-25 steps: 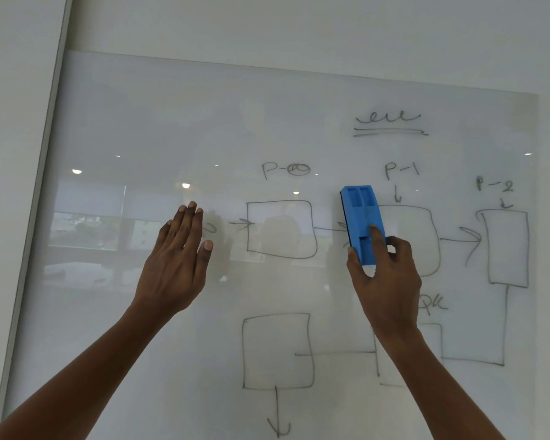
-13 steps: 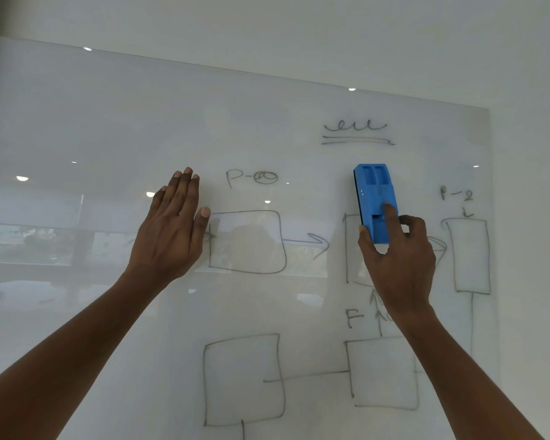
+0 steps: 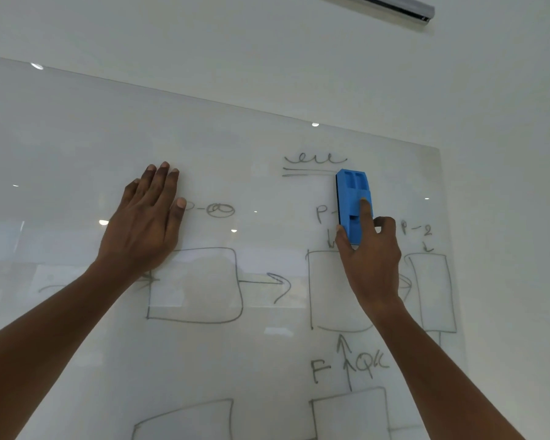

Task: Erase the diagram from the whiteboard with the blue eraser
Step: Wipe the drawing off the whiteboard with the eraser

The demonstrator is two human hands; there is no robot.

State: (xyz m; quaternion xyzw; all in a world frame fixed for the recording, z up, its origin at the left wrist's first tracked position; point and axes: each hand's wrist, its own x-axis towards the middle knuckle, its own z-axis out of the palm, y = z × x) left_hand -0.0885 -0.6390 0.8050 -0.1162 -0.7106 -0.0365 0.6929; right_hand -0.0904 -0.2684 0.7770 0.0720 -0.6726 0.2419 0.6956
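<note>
A glass whiteboard [image 3: 77, 138] on the wall carries a black diagram [image 3: 197, 284] of boxes, arrows and labels. My right hand [image 3: 370, 265] holds the blue eraser [image 3: 353, 201] upright and flat against the board, index finger along its back. The eraser's top reaches the right end of the double underline beneath the squiggle heading [image 3: 315, 159] and covers part of the "P-1" label. My left hand [image 3: 146, 227] lies flat on the board, fingers together, just left of the "P-00" label [image 3: 219, 210] and over the upper left corner of the first box.
The board's right edge [image 3: 448, 249] runs just beyond the "P-2" box [image 3: 432, 290]. More boxes and the letters "F" and "QK" [image 3: 369, 363] sit lower on the board. A metal rail [image 3: 394, 7] is fixed high on the wall.
My right hand slid the eraser up from the middle boxes to the heading's underline. The view tilted upward, and my left hand stayed flat on the board.
</note>
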